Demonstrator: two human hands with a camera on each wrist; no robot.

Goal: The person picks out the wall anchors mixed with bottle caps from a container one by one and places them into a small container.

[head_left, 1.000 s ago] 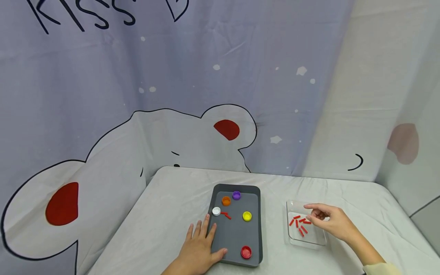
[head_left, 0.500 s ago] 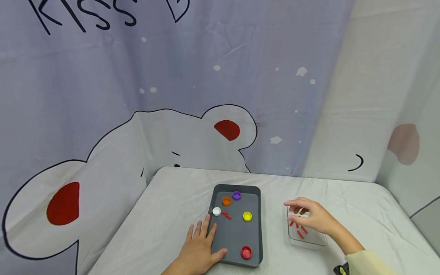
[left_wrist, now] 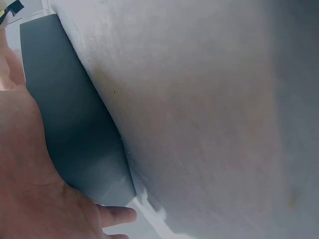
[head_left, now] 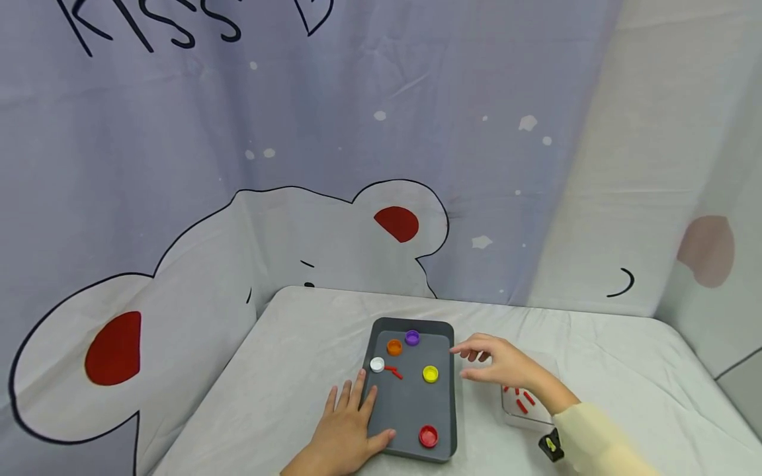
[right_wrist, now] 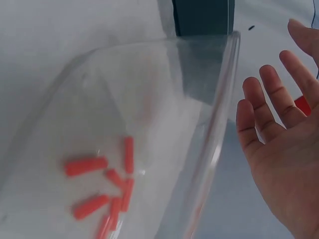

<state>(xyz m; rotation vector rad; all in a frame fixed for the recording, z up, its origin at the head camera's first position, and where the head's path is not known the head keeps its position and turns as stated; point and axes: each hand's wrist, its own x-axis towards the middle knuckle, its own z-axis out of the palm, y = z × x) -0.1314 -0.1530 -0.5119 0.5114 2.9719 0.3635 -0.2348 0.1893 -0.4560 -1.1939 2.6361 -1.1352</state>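
Note:
My left hand rests with spread fingers on the left edge of a grey tray; its palm shows beside the tray's side in the left wrist view. In the tray stand small round cups: white, orange, purple, yellow and red. Two short red sticks lie beside the white cup. My right hand hovers by the tray's right edge, thumb and fingers apart, nothing visible between them. Behind it, a clear plastic box holds several red sticks.
A white cloth covers the table under the tray and box. At the back and right hangs a printed curtain with a bear drawing. A dark wrist device sits by my right sleeve.
My right hand has moved left, from over the clear box to the tray's right edge, its thumb and fingers spreading wider. My left hand stays in place on the tray.

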